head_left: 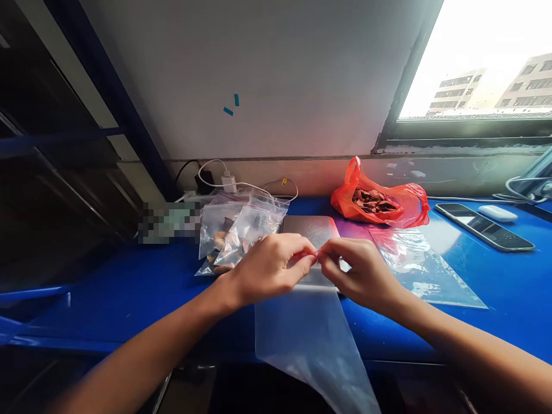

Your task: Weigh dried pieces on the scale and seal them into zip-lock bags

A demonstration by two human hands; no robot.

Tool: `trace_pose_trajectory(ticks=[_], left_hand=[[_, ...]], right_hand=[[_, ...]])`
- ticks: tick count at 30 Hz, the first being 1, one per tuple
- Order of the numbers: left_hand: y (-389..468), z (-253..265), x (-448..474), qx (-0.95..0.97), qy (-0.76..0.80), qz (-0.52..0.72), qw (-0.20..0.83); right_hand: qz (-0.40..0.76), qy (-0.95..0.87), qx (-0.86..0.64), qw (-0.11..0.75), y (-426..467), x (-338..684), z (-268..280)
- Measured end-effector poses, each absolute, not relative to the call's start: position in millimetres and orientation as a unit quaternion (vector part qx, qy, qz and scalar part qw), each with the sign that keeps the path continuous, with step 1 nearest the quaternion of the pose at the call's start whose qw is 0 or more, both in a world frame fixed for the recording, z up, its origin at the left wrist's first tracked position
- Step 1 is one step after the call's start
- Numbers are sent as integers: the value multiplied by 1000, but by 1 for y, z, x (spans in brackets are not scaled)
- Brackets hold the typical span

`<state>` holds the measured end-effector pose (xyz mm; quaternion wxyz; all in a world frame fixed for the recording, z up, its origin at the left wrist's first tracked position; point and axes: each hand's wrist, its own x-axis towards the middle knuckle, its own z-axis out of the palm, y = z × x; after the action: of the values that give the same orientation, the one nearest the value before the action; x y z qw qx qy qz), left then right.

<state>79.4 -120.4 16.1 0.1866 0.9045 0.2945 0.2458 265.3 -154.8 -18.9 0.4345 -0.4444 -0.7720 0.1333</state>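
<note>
My left hand [273, 264] and my right hand [364, 267] meet near the middle of the view, both with thumb and finger pinched on the red-edged top of a clear zip bag [308, 333]. The bag hangs flat below my fingers and over the table's front edge. Behind it a silver metal-topped device [308, 227], perhaps a scale, is partly covered by the bag and my hands. Just left of it lie filled zip bags [241, 227] with brownish dried pieces in them; my left hand hides part of them.
A red plastic bag [345, 198] of dark dried pieces stands open at the back. Clear plastic bags [435, 276] lie flat before it on the blue table [172, 305]. Right of these are a phone [485, 227] and a white case [498, 214]. A charger [228, 183] with cables sits by the wall.
</note>
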Motion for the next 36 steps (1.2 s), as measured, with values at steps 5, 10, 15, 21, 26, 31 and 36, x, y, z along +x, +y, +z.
trace_pose_trajectory(ticks=[5, 10, 15, 21, 26, 31, 36], left_hand=[[-125, 14, 83, 900, 306, 242, 194], [-125, 19, 83, 884, 312, 235, 256], [-125, 21, 82, 875, 322, 223, 285], [-125, 18, 82, 882, 316, 226, 266], [-125, 26, 80, 877, 313, 211, 297], [-118, 28, 73, 870, 333, 231, 281], [-111, 32, 68, 860, 357, 272, 243]], right_hand=[[155, -789, -419, 422, -156, 265, -19], [161, -779, -415, 441, -157, 264, -14], [180, -781, -423, 423, -156, 265, -8], [197, -799, -404, 401, -157, 267, -6], [171, -795, -410, 414, -160, 271, 0], [126, -780, -443, 424, -157, 283, 12], [94, -748, -479, 450, -154, 298, 19]])
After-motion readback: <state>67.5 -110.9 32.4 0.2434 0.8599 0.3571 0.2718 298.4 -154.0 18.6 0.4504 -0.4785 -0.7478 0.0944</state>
